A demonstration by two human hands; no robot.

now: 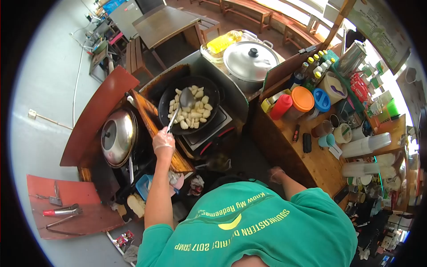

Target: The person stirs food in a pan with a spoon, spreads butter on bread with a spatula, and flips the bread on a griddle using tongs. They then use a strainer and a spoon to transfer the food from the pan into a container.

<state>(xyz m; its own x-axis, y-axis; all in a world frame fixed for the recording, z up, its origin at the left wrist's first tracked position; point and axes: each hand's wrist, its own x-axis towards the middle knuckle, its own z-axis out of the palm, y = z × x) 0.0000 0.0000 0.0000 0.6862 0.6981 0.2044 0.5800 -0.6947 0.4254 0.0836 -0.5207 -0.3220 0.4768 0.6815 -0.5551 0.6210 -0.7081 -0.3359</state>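
Note:
A clear plastic glove covers my left hand (163, 141), whose fingers are wrapped round the handle of a metal ladle (187, 99). The ladle's bowl rests among pale chunks of food (195, 116) in a black wok (167, 107). The wok sits on a stove (216, 129) behind metal side guards. My right hand (277, 174), also gloved, hangs low beside the wooden counter, away from the wok; its fingers are too small and blurred to make out.
A lidded pan (119, 137) stands left of the wooden divider (155, 120). Behind the stove are a large lidded pot (250, 62) and a yellow oil bottle (224, 41). Bottles, tubs and stacked cups crowd the counter (289, 153) at right.

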